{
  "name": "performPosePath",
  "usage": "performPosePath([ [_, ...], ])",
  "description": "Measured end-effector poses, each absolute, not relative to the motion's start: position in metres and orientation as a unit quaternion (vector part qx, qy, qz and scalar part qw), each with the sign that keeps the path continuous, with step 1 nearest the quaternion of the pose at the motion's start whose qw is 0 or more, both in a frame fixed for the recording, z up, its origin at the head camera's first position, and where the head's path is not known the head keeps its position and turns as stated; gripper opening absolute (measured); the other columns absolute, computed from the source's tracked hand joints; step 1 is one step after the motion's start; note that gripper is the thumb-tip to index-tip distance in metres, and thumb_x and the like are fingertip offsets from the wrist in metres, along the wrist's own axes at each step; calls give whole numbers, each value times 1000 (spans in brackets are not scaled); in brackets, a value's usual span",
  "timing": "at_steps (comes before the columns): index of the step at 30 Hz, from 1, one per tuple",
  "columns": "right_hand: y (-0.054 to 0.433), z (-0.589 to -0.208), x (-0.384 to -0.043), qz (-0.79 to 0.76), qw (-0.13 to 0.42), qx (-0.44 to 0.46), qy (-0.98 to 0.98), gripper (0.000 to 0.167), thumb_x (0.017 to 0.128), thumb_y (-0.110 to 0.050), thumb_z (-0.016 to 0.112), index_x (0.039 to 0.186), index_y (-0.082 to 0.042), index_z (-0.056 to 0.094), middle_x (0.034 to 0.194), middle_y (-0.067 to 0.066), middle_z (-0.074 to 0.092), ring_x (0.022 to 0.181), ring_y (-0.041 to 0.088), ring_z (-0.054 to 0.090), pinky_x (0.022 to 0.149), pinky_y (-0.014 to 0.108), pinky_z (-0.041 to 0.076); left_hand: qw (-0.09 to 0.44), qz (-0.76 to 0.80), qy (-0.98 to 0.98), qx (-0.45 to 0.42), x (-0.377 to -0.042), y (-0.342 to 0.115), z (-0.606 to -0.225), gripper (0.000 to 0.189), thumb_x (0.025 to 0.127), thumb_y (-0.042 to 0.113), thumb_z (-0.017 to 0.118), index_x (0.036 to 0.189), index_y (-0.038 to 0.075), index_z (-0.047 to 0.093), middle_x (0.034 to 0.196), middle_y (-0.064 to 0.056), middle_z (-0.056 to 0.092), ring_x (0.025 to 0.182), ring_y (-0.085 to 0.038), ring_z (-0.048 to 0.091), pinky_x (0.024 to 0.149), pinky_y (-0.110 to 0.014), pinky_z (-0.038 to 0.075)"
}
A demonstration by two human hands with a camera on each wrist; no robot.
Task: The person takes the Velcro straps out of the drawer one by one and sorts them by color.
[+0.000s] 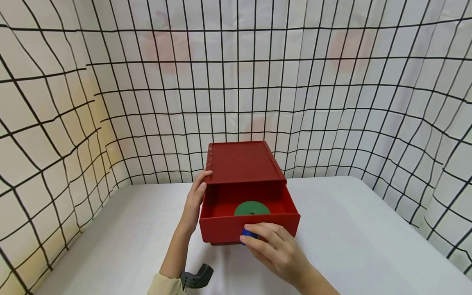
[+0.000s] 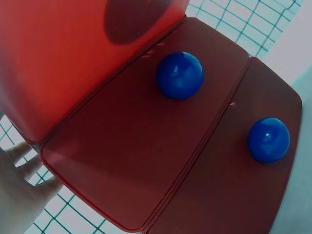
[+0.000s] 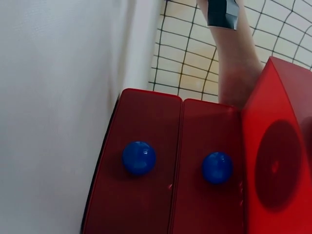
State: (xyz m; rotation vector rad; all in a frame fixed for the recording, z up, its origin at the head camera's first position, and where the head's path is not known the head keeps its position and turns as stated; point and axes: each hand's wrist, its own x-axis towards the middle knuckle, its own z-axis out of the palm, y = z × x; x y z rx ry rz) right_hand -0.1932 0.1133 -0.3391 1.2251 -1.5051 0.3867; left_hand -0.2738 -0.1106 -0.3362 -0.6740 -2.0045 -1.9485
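Observation:
A red drawer box [image 1: 237,162] stands in front of me with its upper drawer [image 1: 221,229] pulled out. Inside lies a round green disc [image 1: 252,208], which looks dark in both wrist views. Two round blue knobs stick out from the box's fronts: the upper knob [image 2: 180,75] and the lower knob [image 2: 268,140]. My right hand [image 1: 274,250] pinches a blue knob [image 1: 249,233] in the head view, partly covering it; the wrist views do not show this hand. Along the box's left side my left hand [image 1: 192,203] rests with extended fingers, its fingertips near the top edge.
A white table [image 1: 129,229] carries the box. Black grid netting [image 1: 236,82] hangs over pale sheeting at the back and both sides. A dark wrist device [image 1: 197,277] sits on my left forearm, below a beige sleeve [image 1: 166,285].

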Motion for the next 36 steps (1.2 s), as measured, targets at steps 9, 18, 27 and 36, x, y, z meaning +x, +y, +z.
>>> performPosePath([
  [9,112,-337,-191,162,558,522,-624,20,92,-21,52,96,-9,68,98,11,66,89,20,58,81,19,48,137,-668,-691,-238,-273,-111,-336,39,96,33,32,132,22,38,144,1,29,130,-23,29,103,-59,23],
  [18,115,-335,-193,140,574,535,-604,17,90,-21,56,95,-11,68,97,11,66,88,20,58,74,23,49,136,-670,-689,-242,-272,-110,-335,38,97,31,31,133,20,37,143,1,30,128,-21,31,101,-56,26],
  [27,118,-333,-194,132,569,545,-601,18,89,-23,57,96,-11,68,97,10,67,88,19,58,72,23,50,135,-670,-688,-244,-273,-109,-336,38,97,33,32,133,23,37,144,2,29,128,-22,31,102,-57,26],
  [36,116,-320,-194,142,577,572,-566,16,89,-17,56,91,-6,67,91,11,68,84,19,59,71,23,50,139,-666,-692,-244,-274,-110,-335,38,96,32,32,133,23,37,143,1,30,128,-22,31,102,-57,26],
])
